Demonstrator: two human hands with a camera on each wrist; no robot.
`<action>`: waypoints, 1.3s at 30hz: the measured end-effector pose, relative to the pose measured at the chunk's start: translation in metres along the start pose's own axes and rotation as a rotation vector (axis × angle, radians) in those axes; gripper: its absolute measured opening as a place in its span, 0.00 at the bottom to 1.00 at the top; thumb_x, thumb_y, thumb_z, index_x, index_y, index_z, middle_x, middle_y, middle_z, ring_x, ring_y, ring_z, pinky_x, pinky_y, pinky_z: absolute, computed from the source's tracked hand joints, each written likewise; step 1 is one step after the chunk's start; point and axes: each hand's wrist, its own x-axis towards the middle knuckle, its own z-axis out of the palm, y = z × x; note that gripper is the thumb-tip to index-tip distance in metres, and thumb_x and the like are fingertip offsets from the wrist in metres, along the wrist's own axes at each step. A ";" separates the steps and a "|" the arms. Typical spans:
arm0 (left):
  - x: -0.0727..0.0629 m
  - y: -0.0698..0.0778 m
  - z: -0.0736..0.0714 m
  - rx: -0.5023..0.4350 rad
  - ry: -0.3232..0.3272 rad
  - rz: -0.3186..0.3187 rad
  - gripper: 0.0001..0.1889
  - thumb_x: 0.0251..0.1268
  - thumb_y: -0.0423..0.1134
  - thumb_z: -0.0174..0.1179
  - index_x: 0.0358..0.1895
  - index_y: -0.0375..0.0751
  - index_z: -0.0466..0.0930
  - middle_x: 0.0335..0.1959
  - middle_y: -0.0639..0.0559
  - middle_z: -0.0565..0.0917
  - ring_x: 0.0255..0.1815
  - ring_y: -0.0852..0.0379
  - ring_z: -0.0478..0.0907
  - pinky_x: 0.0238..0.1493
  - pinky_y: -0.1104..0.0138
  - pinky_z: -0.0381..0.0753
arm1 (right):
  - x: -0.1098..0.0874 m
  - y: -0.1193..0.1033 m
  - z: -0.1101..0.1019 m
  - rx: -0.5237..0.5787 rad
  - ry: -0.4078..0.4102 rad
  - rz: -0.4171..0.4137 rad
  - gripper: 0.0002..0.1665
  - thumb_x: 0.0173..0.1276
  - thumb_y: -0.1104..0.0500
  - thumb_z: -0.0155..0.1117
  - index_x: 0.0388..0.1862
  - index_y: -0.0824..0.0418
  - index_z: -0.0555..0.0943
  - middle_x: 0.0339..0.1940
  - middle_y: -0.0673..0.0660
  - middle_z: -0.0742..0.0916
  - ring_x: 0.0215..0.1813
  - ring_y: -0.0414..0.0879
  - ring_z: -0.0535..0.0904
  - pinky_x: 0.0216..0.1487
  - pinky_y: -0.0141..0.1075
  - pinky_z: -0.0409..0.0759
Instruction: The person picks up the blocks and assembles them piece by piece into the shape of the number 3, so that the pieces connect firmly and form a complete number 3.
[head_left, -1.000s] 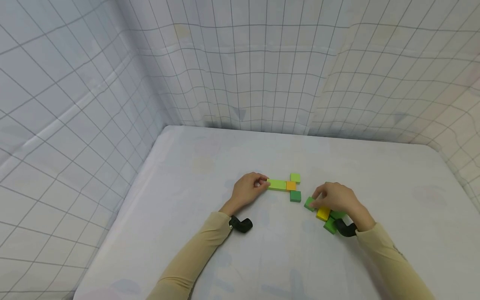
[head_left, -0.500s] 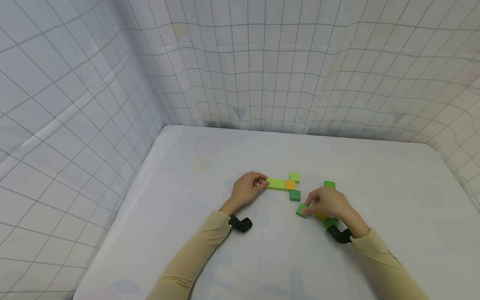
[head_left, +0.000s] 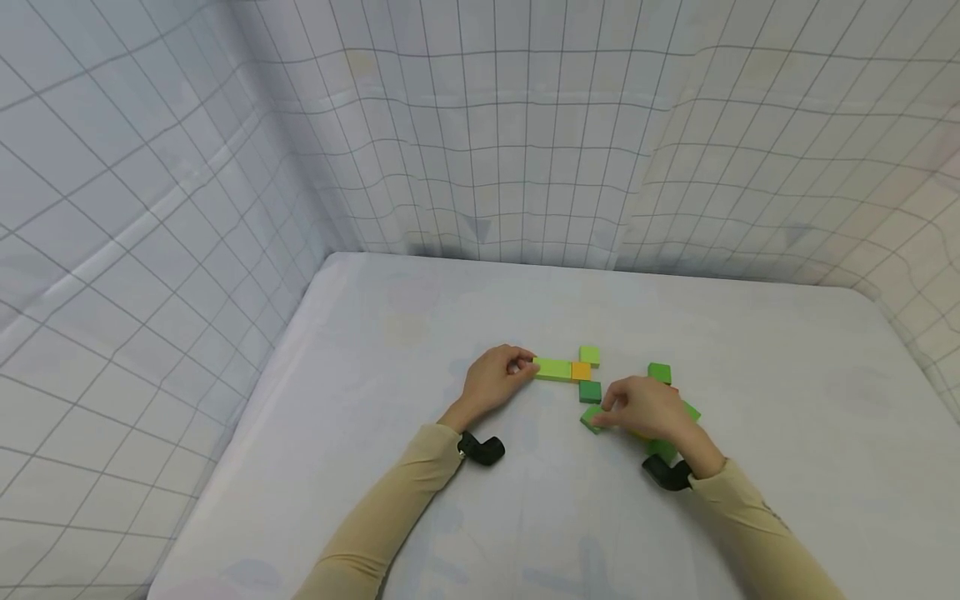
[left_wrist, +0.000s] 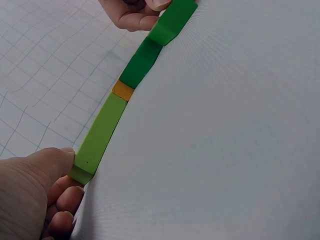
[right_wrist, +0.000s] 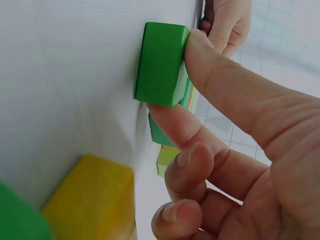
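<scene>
My left hand (head_left: 491, 383) pinches the near-left end of a long light green block (head_left: 553, 369) between thumb and fingers; the left wrist view shows the thumb on its upper edge. Against the block's right end lies an orange block (head_left: 581, 372). A small light green block (head_left: 590, 356) and a dark green block (head_left: 590, 391) sit at its far and near corners. My right hand (head_left: 647, 408) holds a green block (right_wrist: 162, 65) between thumb and index finger, just in front of the dark green one. Its other fingers are curled.
Under and around the right hand lie more blocks: a green block (head_left: 660, 372) behind, another green block (head_left: 692, 411) to the right, and a yellow block (right_wrist: 95, 200) partly hidden. A white cloth covers the table (head_left: 405, 333), with grid-patterned curtains (head_left: 487, 125) around it.
My right hand has moved left with the green block, bringing it near the dark green one and uncovering a green block behind the hand. The left hand has stayed in place.
</scene>
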 end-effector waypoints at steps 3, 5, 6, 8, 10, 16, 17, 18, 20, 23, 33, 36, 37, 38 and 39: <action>0.000 0.000 0.000 -0.003 0.001 0.000 0.15 0.66 0.51 0.59 0.48 0.49 0.84 0.31 0.61 0.77 0.29 0.64 0.70 0.29 0.71 0.68 | 0.001 -0.001 0.001 0.004 0.004 0.000 0.15 0.51 0.44 0.75 0.24 0.51 0.82 0.22 0.46 0.77 0.23 0.42 0.69 0.24 0.36 0.66; 0.000 0.000 0.000 -0.003 0.001 0.000 0.15 0.66 0.51 0.59 0.48 0.49 0.84 0.30 0.61 0.77 0.29 0.64 0.70 0.29 0.71 0.68 | 0.002 -0.001 0.001 -0.002 0.006 -0.001 0.15 0.51 0.43 0.75 0.24 0.51 0.82 0.22 0.46 0.77 0.23 0.42 0.69 0.24 0.36 0.66; 0.000 0.000 0.000 -0.002 0.003 0.001 0.15 0.66 0.51 0.59 0.48 0.49 0.84 0.30 0.61 0.77 0.29 0.64 0.70 0.29 0.71 0.68 | 0.002 -0.001 0.001 -0.005 0.006 -0.001 0.15 0.51 0.43 0.74 0.24 0.51 0.82 0.22 0.46 0.77 0.23 0.42 0.69 0.24 0.36 0.66; 0.000 0.000 0.000 -0.003 0.003 0.001 0.15 0.66 0.51 0.59 0.48 0.49 0.84 0.30 0.61 0.77 0.28 0.64 0.70 0.29 0.71 0.68 | 0.003 -0.002 0.002 -0.008 0.006 0.003 0.16 0.51 0.43 0.74 0.25 0.51 0.81 0.22 0.46 0.78 0.23 0.42 0.69 0.24 0.36 0.66; 0.000 0.000 0.000 -0.003 0.004 0.002 0.15 0.66 0.51 0.59 0.48 0.48 0.84 0.30 0.61 0.77 0.28 0.64 0.70 0.29 0.71 0.68 | 0.003 -0.002 0.002 -0.009 0.005 0.009 0.16 0.51 0.43 0.74 0.24 0.51 0.81 0.22 0.46 0.78 0.23 0.42 0.69 0.24 0.36 0.66; -0.001 0.000 0.000 -0.003 0.005 0.006 0.15 0.66 0.51 0.59 0.48 0.48 0.84 0.30 0.61 0.78 0.28 0.64 0.70 0.29 0.71 0.68 | 0.001 -0.004 0.002 0.002 -0.005 0.040 0.16 0.52 0.42 0.74 0.25 0.52 0.82 0.22 0.47 0.78 0.23 0.42 0.69 0.24 0.36 0.66; -0.001 0.000 0.000 -0.005 0.005 0.007 0.15 0.66 0.51 0.59 0.48 0.48 0.84 0.31 0.61 0.78 0.28 0.64 0.70 0.29 0.71 0.68 | 0.001 -0.004 0.002 0.004 -0.006 0.044 0.16 0.52 0.42 0.74 0.25 0.52 0.82 0.22 0.47 0.78 0.23 0.42 0.70 0.24 0.36 0.66; -0.001 0.000 0.000 -0.006 0.006 0.007 0.15 0.66 0.51 0.59 0.48 0.48 0.84 0.31 0.61 0.78 0.28 0.64 0.70 0.29 0.71 0.68 | 0.000 -0.005 0.002 0.006 -0.005 0.047 0.17 0.52 0.42 0.74 0.25 0.52 0.82 0.22 0.47 0.78 0.23 0.42 0.70 0.24 0.36 0.66; -0.001 0.000 0.000 -0.009 0.006 0.007 0.15 0.66 0.51 0.59 0.48 0.48 0.84 0.31 0.61 0.78 0.28 0.64 0.70 0.29 0.71 0.68 | 0.000 -0.005 0.002 0.011 -0.004 0.053 0.17 0.51 0.42 0.74 0.25 0.52 0.82 0.22 0.47 0.78 0.23 0.42 0.70 0.24 0.36 0.66; -0.002 0.000 0.000 -0.012 0.005 0.007 0.15 0.66 0.51 0.59 0.48 0.48 0.84 0.31 0.61 0.78 0.28 0.64 0.70 0.29 0.71 0.68 | -0.001 -0.005 0.002 0.018 0.002 0.054 0.17 0.51 0.42 0.74 0.25 0.52 0.82 0.22 0.47 0.78 0.23 0.42 0.70 0.24 0.36 0.66; -0.003 0.003 -0.002 -0.013 0.000 -0.002 0.15 0.66 0.51 0.59 0.48 0.48 0.84 0.31 0.61 0.77 0.29 0.64 0.70 0.29 0.71 0.68 | -0.002 -0.004 0.002 0.021 0.025 0.044 0.18 0.52 0.40 0.73 0.25 0.52 0.83 0.22 0.46 0.79 0.23 0.42 0.71 0.24 0.36 0.67; -0.002 0.003 -0.002 -0.014 -0.003 -0.002 0.15 0.66 0.51 0.59 0.48 0.48 0.84 0.31 0.61 0.77 0.29 0.64 0.70 0.29 0.71 0.68 | -0.004 -0.002 -0.003 0.024 0.034 0.050 0.18 0.54 0.39 0.70 0.27 0.52 0.83 0.23 0.46 0.79 0.23 0.42 0.71 0.24 0.36 0.68; -0.002 0.003 -0.002 -0.015 -0.003 -0.001 0.15 0.66 0.51 0.59 0.48 0.48 0.84 0.31 0.62 0.77 0.29 0.64 0.70 0.29 0.71 0.68 | -0.006 -0.001 -0.005 0.029 0.040 0.047 0.18 0.56 0.39 0.70 0.28 0.52 0.83 0.24 0.46 0.79 0.23 0.42 0.71 0.24 0.37 0.68; -0.002 0.003 -0.002 -0.015 -0.003 0.000 0.15 0.66 0.51 0.59 0.48 0.48 0.84 0.30 0.62 0.77 0.29 0.64 0.70 0.29 0.71 0.68 | -0.007 0.000 -0.009 0.034 0.047 0.045 0.18 0.57 0.39 0.69 0.28 0.52 0.83 0.24 0.47 0.79 0.23 0.42 0.71 0.24 0.37 0.68; -0.002 0.003 -0.002 -0.016 -0.002 0.002 0.15 0.66 0.51 0.59 0.48 0.48 0.84 0.30 0.62 0.77 0.29 0.64 0.70 0.29 0.71 0.68 | -0.009 0.002 -0.012 0.038 0.054 0.039 0.18 0.58 0.40 0.68 0.29 0.53 0.84 0.24 0.47 0.79 0.23 0.43 0.70 0.24 0.37 0.68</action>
